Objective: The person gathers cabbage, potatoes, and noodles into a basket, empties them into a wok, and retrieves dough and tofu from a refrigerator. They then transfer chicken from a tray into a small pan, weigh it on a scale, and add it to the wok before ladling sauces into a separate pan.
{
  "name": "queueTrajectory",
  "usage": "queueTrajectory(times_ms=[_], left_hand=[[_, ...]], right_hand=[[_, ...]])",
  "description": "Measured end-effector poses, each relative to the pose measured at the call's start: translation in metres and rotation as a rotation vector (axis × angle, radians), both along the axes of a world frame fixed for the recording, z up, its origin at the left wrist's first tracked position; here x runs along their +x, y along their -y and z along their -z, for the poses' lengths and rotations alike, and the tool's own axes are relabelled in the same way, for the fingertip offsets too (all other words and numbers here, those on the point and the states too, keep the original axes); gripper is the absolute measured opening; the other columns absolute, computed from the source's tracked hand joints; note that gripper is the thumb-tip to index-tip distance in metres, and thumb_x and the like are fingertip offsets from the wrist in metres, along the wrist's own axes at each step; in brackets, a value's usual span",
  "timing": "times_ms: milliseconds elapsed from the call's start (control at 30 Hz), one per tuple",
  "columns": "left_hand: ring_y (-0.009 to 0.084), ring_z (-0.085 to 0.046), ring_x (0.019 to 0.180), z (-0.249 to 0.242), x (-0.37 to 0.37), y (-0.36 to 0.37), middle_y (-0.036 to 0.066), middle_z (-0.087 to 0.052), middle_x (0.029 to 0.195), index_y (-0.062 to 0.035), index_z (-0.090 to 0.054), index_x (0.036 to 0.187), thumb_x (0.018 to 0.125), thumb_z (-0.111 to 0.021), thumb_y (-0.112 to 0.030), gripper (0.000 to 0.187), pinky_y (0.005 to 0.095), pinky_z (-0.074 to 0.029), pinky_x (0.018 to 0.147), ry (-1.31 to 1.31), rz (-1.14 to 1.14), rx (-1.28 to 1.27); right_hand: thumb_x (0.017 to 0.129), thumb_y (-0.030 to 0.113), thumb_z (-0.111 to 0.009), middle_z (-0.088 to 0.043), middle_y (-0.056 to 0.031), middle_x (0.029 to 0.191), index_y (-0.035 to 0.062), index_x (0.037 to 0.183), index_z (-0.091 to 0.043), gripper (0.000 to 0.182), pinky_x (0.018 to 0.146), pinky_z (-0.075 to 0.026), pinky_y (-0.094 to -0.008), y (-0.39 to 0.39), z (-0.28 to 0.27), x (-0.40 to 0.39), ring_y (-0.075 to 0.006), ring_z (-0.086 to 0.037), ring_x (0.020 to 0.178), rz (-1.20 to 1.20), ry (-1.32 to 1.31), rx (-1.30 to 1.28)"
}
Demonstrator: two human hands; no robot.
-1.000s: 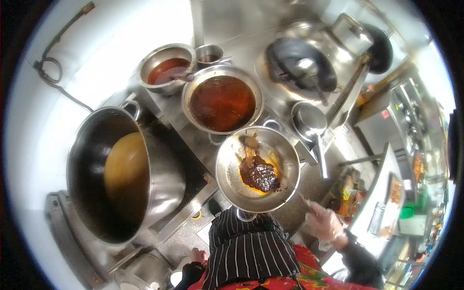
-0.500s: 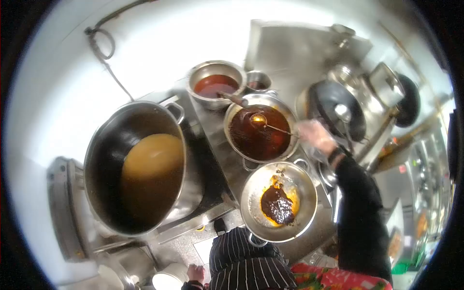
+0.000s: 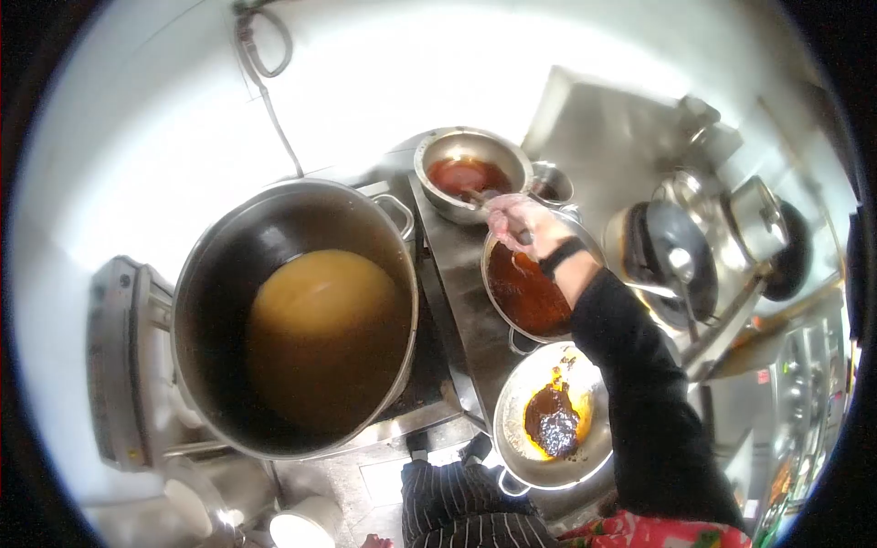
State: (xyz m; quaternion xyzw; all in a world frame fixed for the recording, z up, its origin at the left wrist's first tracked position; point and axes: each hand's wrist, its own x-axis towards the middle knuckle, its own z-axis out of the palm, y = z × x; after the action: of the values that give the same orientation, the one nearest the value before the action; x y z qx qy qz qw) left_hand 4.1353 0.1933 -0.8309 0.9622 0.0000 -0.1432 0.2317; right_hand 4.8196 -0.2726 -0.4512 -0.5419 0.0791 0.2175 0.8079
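Observation:
My right hand (image 3: 523, 225) is closed around a brown-handled utensil (image 3: 474, 194), whose head is hidden in the red oil of a steel bowl (image 3: 435, 183). Below my wrist stands a two-handled pan (image 3: 539, 309) of dark red oily liquid, partly covered by my hand and sleeve. Nearer to me, a steel pan (image 3: 508, 429) contains a dark, glossy paste (image 3: 552, 422) ringed with orange oil. Only a sliver of my left hand (image 3: 376, 542) shows at the bottom edge, its fingers too cut off to read.
A very large pot (image 3: 411, 310) of cloudy brown liquid stands on the left. A small steel container (image 3: 552, 183) is behind the pan. Dark woks (image 3: 681, 247) and a saucepan (image 3: 758, 219) crowd the right. A white bucket (image 3: 306, 525) is low on the left.
My right hand has let go of the ladle over the red oil pan and moved left and up to the brown handle in the bowl. My left hand has dropped mostly out of view.

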Motion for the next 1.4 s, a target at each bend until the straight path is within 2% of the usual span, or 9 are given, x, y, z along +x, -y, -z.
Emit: queueTrajectory(times_ms=[200,267,333,367,400,667,800,1267,1400], left_hand=[[0.0336,-0.055,0.076,0.032,0.057,-0.002,0.01,-0.056,0.073,-0.0101,-0.057,0.065,0.079,-0.055,-0.017,0.016,0.0466,-0.043,0.061,0.254,-0.074,-0.213],[0.0328,-0.058,0.083,0.032,0.088,0.001,0.011,-0.058,0.084,-0.0075,-0.063,0.082,0.087,-0.054,-0.014,0.012,0.0416,-0.048,0.069,-0.114,-0.538,-0.751],[0.0198,-0.052,0.047,0.028,0.132,0.008,0.008,-0.055,0.063,-0.008,-0.056,0.076,0.087,-0.051,-0.013,0.013,0.0321,-0.044,0.043,-0.309,-1.166,-1.187],[0.0176,-0.055,0.05,0.031,0.145,-0.004,0.011,-0.061,0.067,-0.004,-0.059,0.082,0.086,-0.054,-0.014,0.012,0.0292,-0.043,0.043,0.046,-0.435,-0.627],[0.0176,-0.055,0.051,0.036,0.163,-0.007,0.01,-0.061,0.065,-0.0023,-0.057,0.08,0.086,-0.054,-0.012,0.012,0.0276,-0.043,0.043,0.102,-0.343,-0.594],[0.0107,-0.054,0.054,-0.122,0.305,0.072,0.006,-0.062,0.066,0.0014,-0.068,0.08,0.089,-0.063,-0.024,0.027,0.0235,-0.041,0.048,-0.441,-0.679,-1.012],[0.0098,-0.056,0.062,-0.162,0.329,0.139,0.005,-0.065,0.075,0.0002,-0.069,0.092,0.091,-0.066,-0.029,0.029,0.0239,-0.046,0.059,-0.53,-0.339,-1.098],[0.0228,-0.068,0.084,-0.212,0.323,0.274,0.011,-0.065,0.107,-0.0012,-0.049,0.122,0.094,-0.057,-0.014,0.031,0.0366,-0.058,0.072,-1.077,-0.069,-1.211],[0.0223,-0.066,0.095,-0.215,0.319,0.274,0.011,-0.063,0.113,-0.0002,-0.05,0.122,0.094,-0.057,-0.01,0.031,0.0381,-0.058,0.075,-1.053,-0.17,-1.363]], right_hand=[[0.095,0.009,-0.053,-0.053,0.0005,0.073,0.0032,0.09,-0.058,0.009,0.049,-0.044,-0.0189,0.002,-0.038,-0.029,-0.0078,-0.053,0.062,0.083,-0.151,0.187],[0.095,0.007,-0.053,-0.053,0.0003,0.073,0.0017,0.089,-0.057,0.009,0.05,-0.044,-0.0195,0.003,-0.048,-0.038,-0.0076,-0.052,0.061,0.052,-0.089,0.196],[0.094,0.006,-0.053,-0.051,0.0008,0.071,0.002,0.086,-0.056,0.009,0.047,-0.043,-0.0192,-0.002,-0.071,-0.056,-0.0074,-0.051,0.059,0.124,-0.103,0.212],[0.094,0.006,-0.053,-0.051,0.0008,0.071,0.002,0.086,-0.056,0.009,0.047,-0.043,-0.0192,-0.001,-0.077,-0.063,-0.0074,-0.051,0.059,0.129,-0.096,0.212],[0.094,0.006,-0.053,-0.051,0.001,0.07,0.0022,0.086,-0.055,0.009,0.046,-0.043,-0.0185,0.0,-0.082,-0.07,-0.0069,-0.051,0.059,0.124,-0.066,0.2],[0.098,0.01,-0.051,-0.051,0.0012,0.077,0.0041,0.093,-0.053,0.007,0.048,-0.046,-0.0174,0.046,-0.09,-0.144,-0.0061,-0.051,0.061,0.12,-0.16,0.423],[0.098,0.014,-0.053,-0.053,0.0002,0.084,0.0042,0.099,-0.056,0.01,0.049,-0.046,-0.0151,0.055,-0.12,-0.237,-0.0037,-0.051,0.067,0.151,-0.173,0.345],[0.09,0.014,-0.061,-0.049,0.0029,0.058,-0.0002,0.135,-0.047,0.049,0.041,-0.039,-0.0219,0.029,-0.112,-0.512,-0.0061,-0.048,0.045,0.323,-0.525,-0.348],[0.088,0.011,-0.06,-0.061,-0.0133,0.075,0.0013,0.139,-0.042,0.055,0.055,-0.05,-0.0371,0.022,-0.025,-0.579,-0.026,-0.061,0.061,0.283,-0.253,-1.002]])
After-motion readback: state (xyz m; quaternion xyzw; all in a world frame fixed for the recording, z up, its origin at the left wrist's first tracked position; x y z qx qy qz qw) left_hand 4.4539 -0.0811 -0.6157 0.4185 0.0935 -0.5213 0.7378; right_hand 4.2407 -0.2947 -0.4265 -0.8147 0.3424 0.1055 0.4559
